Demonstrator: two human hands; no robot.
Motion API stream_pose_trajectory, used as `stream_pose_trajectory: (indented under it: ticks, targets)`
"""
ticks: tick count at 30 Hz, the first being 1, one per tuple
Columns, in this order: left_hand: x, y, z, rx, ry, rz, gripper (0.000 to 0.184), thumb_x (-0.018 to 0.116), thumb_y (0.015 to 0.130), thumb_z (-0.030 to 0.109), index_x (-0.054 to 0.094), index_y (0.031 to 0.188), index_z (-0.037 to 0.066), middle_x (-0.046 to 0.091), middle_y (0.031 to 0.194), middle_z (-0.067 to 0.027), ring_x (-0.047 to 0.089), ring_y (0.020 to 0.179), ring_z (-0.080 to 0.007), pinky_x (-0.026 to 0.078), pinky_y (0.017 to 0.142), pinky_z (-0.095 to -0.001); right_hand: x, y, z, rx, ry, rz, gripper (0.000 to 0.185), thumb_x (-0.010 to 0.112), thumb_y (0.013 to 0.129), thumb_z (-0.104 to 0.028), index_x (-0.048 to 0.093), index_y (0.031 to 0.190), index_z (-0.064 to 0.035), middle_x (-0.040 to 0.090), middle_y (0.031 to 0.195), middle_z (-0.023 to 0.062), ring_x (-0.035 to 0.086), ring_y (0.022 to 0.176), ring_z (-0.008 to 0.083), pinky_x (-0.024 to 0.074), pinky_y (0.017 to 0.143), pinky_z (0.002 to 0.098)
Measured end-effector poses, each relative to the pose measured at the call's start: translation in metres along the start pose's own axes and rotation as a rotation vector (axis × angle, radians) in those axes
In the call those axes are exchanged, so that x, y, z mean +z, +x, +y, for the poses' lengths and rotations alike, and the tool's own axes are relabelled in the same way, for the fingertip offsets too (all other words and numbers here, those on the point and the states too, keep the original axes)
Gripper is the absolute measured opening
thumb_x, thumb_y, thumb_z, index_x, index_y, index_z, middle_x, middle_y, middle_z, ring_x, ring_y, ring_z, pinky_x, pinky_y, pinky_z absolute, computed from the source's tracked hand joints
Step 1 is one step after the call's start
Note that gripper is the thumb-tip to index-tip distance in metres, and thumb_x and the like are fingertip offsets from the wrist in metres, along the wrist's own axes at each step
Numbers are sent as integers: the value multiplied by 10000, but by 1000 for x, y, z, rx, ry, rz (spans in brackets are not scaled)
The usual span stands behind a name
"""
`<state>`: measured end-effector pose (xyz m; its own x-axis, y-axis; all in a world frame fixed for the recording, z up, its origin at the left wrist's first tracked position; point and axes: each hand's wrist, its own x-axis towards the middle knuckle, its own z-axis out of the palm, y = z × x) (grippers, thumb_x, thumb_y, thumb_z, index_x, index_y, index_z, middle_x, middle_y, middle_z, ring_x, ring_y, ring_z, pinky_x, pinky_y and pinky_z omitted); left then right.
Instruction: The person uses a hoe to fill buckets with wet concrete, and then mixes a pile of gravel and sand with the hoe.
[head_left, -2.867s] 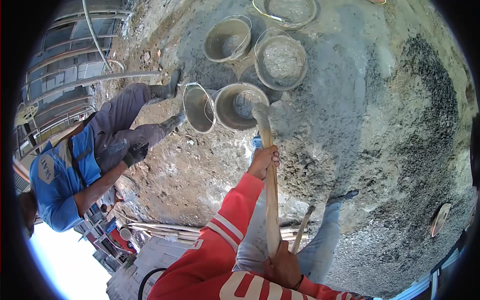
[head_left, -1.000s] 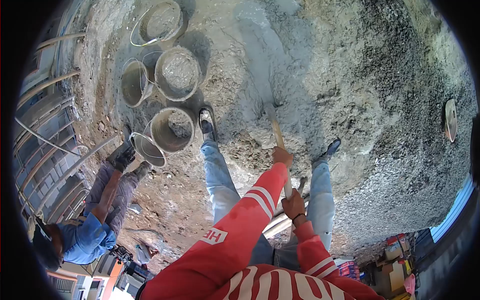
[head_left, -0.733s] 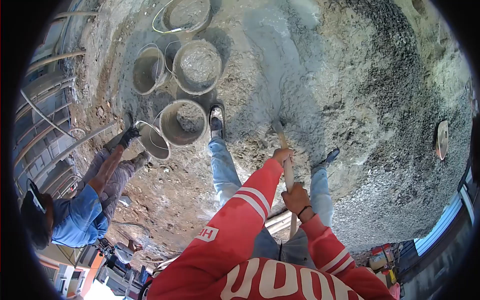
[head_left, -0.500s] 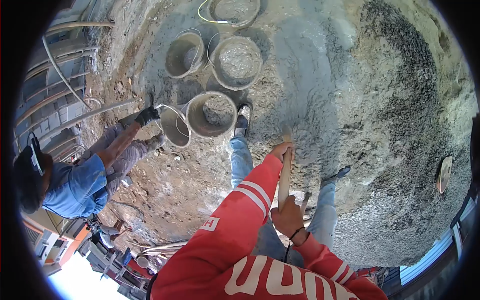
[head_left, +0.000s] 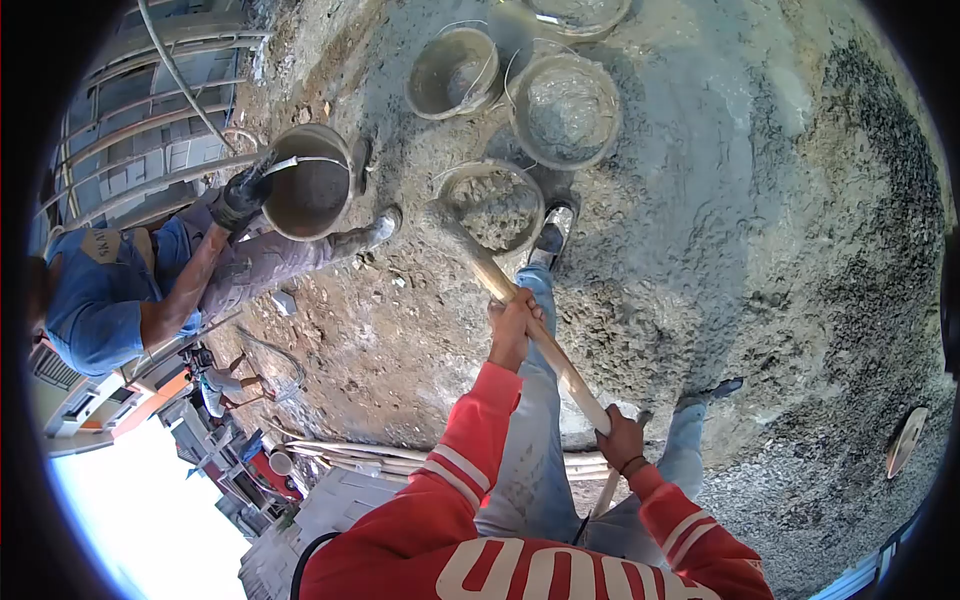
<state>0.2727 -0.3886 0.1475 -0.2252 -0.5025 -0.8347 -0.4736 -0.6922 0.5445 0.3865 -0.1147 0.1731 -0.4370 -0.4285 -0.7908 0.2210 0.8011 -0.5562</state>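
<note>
Both of my hands grip a shovel [head_left: 569, 372] by its long wooden handle, which slants up to the left. My left hand [head_left: 514, 322] is closed around the upper part, nearer the head. Lower down, my right hand [head_left: 620, 440] wraps the handle close to its rear end. The mortar-coated shovel head is blurred at the left rim of a bucket [head_left: 541, 222]; its exact shape is hard to make out. Lumpy grey mortar [head_left: 490, 208] lies inside that bucket, beside my left shoe [head_left: 553, 235].
A co-worker's gloved hand [head_left: 240, 195] holds a tilted bucket [head_left: 342, 170] by its handle at the left. Farther off stand more buckets, one a mortar-filled bucket [head_left: 612, 135]. Wet concrete [head_left: 660, 200] and a gravelly heap [head_left: 830, 400] spread to the right. Poles [head_left: 370, 455] lie behind.
My hands have swung the shovel from the wet concrete leftward to the bucket, and they are farther apart along the handle. The co-worker has lifted a bucket away from beside it.
</note>
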Motion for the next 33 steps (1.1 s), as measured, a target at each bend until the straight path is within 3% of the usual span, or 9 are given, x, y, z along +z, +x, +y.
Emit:
stream_pose_trajectory:
  ticks: [3, 7, 13, 16, 21, 23, 26, 28, 33]
  targets:
    - [8, 30, -13, 114, -18, 26, 155, 652, 835, 84, 515, 764, 62, 486, 609, -16, 470, 478, -131, 447, 474, -314, 24, 76, 31, -58, -52, 178, 230, 666, 750, -115, 541, 942, -95, 657, 773, 167, 645, 749, 381, 500, 640, 488]
    - [28, -9, 13, 192, 38, 39, 179, 652, 833, 75, 492, 753, 64, 466, 576, -15, 467, 476, -122, 433, 467, -299, 39, 61, 16, -57, 130, 208, 240, 679, 753, -115, 548, 954, -100, 654, 769, 164, 644, 748, 386, 510, 662, 473]
    - [130, -54, 4, 266, 317, -428, 203, 645, 867, 80, 476, 963, 22, 484, 672, -14, 452, 464, -103, 415, 427, -286, 18, -5, -17, -126, 454, 380, 277, 671, 768, -149, 519, 987, -74, 637, 731, 196, 639, 692, 410, 512, 611, 468]
    - [183, -39, -54, 302, 420, -486, 299, 647, 864, 102, 457, 1066, -11, 545, 715, -72, 508, 464, -154, 459, 450, -319, -2, 9, -10, 31, 622, 502, 293, 651, 760, -107, 523, 1013, -33, 637, 753, 226, 629, 715, 436, 500, 623, 470]
    - [166, 41, -227, 542, 1349, -245, 427, 646, 823, 175, 456, 1126, -58, 640, 879, -266, 682, 750, -356, 558, 674, -432, 23, 12, 41, 248, 708, 550, 309, 648, 737, -74, 543, 1015, 14, 643, 834, 267, 627, 826, 448, 496, 692, 489]
    - [131, 21, -260, 213, 1362, -271, 440, 659, 802, 174, 483, 1116, -79, 658, 881, -264, 693, 649, -318, 541, 493, -391, 33, -30, 48, 497, 501, 342, 346, 647, 745, -156, 540, 1032, 5, 656, 891, 259, 633, 853, 454, 501, 771, 530]
    - [64, 9, -329, 187, 1381, -146, 392, 645, 802, 148, 512, 1088, -85, 657, 838, -250, 678, 593, -307, 542, 480, -394, 62, -85, 62, 514, 557, 277, 371, 648, 745, -181, 535, 1047, 2, 654, 900, 274, 627, 872, 467, 498, 799, 539]
    - [64, -1, -330, -44, 1331, -183, 330, 638, 803, 129, 553, 1022, -103, 662, 783, -224, 668, 558, -301, 549, 490, -391, 54, -88, 60, 532, 533, 281, 372, 649, 740, -185, 536, 1037, 7, 647, 903, 291, 623, 882, 474, 495, 801, 541]
    - [49, 23, -398, -20, 1661, -216, 274, 631, 799, 149, 613, 874, -114, 662, 695, -190, 681, 583, -280, 558, 519, -410, 40, -93, 73, 547, 567, 303, 368, 639, 742, -209, 537, 979, 53, 638, 868, 303, 619, 860, 479, 489, 774, 536]
